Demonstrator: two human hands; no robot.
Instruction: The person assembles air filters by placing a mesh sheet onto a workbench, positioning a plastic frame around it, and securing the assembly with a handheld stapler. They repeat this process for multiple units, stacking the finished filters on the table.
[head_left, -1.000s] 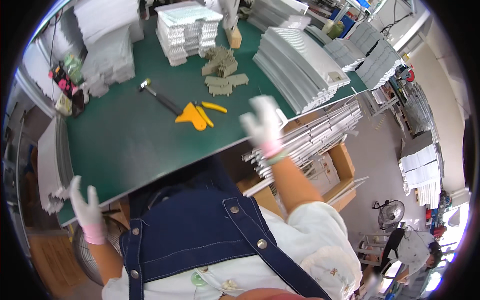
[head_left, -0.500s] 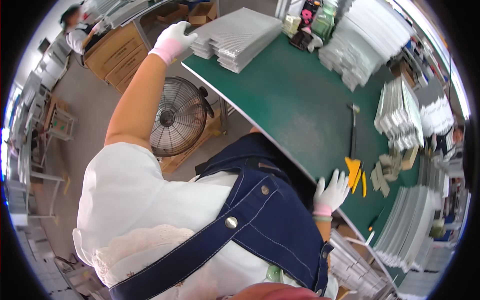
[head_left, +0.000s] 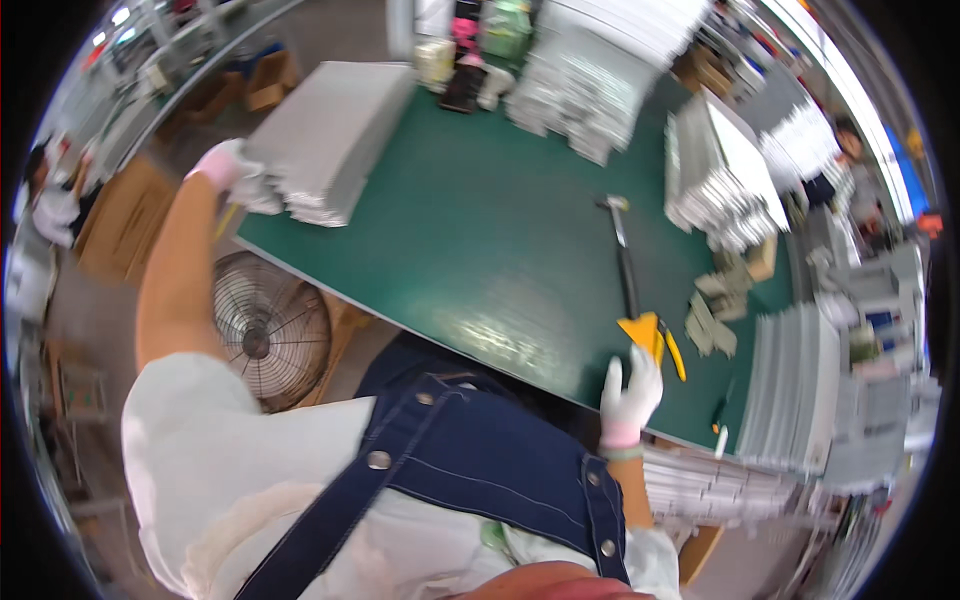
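Observation:
My left hand (head_left: pixel 228 165), in a white glove with a pink cuff, reaches to the left end of a stack of thin grey corrugated sheets (head_left: pixel 320 125). Its fingers are blurred against the stack's edge, so their grip cannot be made out. My right hand (head_left: pixel 632 395), gloved the same way, is over the near edge of the green table (head_left: pixel 470 240), thumb and fingers apart. Just beyond its fingertips lie a yellow triangular scraper (head_left: pixel 645 332) and a tool with yellow handles (head_left: pixel 675 355). A hammer (head_left: pixel 625 260) with a black grip points away from them.
More silvery sheet stacks stand at the back (head_left: pixel 580 90), on the right (head_left: pixel 715 175) and at the near right (head_left: pixel 790 390). Grey-green scraps (head_left: pixel 712 325) lie by the right stacks. A floor fan (head_left: pixel 265 335) stands beside the table's left corner. Another person (head_left: pixel 55 195) is at far left.
The view has swung, shifting the table leftward in the picture. My left hand has come up against the grey sheet stack. My right hand's fingers now sit closer to the yellow scraper.

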